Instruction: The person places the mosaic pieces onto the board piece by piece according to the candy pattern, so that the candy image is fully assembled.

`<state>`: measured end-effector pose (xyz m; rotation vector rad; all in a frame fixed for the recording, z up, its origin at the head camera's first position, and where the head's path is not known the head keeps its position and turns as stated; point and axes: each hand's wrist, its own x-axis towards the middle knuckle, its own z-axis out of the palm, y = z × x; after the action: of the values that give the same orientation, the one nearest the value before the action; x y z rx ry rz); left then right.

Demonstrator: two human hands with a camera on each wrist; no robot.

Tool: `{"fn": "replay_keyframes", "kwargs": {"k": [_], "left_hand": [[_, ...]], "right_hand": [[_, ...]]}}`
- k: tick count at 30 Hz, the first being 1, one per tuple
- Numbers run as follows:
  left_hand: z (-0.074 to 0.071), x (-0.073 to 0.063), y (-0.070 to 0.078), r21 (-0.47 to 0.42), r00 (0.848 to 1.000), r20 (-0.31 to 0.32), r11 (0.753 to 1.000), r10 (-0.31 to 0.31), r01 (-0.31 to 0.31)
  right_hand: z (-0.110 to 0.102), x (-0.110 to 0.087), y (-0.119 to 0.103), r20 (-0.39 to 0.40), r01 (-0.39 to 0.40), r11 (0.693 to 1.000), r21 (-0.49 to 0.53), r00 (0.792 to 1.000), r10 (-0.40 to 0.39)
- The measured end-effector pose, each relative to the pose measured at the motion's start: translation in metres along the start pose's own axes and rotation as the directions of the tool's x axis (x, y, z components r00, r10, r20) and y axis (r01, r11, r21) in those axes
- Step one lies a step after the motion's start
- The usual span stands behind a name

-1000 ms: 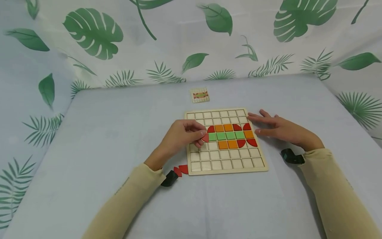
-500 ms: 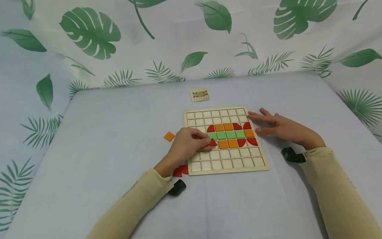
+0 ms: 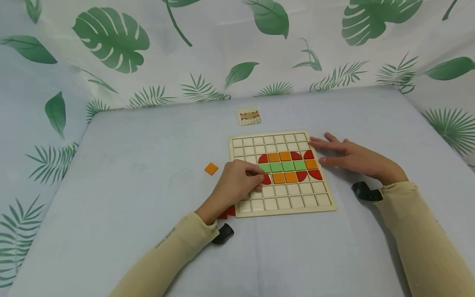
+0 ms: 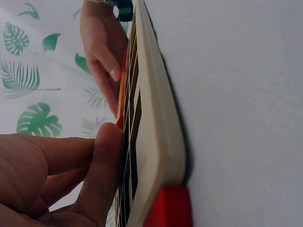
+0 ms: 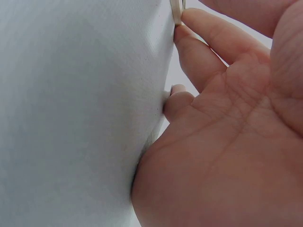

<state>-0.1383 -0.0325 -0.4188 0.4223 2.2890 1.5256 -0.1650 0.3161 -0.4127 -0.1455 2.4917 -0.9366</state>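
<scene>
My left hand point(image 3: 237, 179) reaches over the left part of a wooden grid board point(image 3: 285, 202). Its thumb and fingertips pinch a red quarter-circle tile point(image 3: 266, 179) at a cell below the green row, left of two orange squares; the fingers partly cover it. In the left wrist view the thumb and fingers point(image 4: 108, 137) meet low at the board's surface. My right hand point(image 3: 358, 161) rests on the table with straight, spread fingers, its fingertips at the board's right edge. Green square tiles point(image 3: 287, 166), orange square tiles point(image 3: 284, 177) and other red quarter-circle tiles point(image 3: 309, 154) sit in the middle rows.
Left of the board a loose orange square tile point(image 3: 211, 168) lies on the table. Red tiles point(image 3: 231, 210) lie at the board's lower left corner, partly behind my left wrist. A small pattern card point(image 3: 248, 116) lies beyond the board.
My left hand has moved right and down with the red tile, from the green row's left end to a cell below it. The loose orange tile came into view. The right hand stays put.
</scene>
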Motion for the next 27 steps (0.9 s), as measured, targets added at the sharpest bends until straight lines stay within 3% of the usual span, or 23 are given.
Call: {"fn": "replay_keyframes", "kwargs": {"k": [12,27], "left_hand": [[0.0033,0.0011,-0.0012,0.036,1.0,-0.009,0.999,0.019,-0.019],[-0.0023,-0.0002,0.0026,-0.06,1.0,-0.007,0.998,-0.015,0.015]], "right_hand": [[-0.0006,0.0,0.0003,0.001,-0.001,1.0,0.003,1.0,0.001],[-0.0003,0.0002,-0.002,-0.001,0.019,1.0,0.004,1.0,-0.019]]}}
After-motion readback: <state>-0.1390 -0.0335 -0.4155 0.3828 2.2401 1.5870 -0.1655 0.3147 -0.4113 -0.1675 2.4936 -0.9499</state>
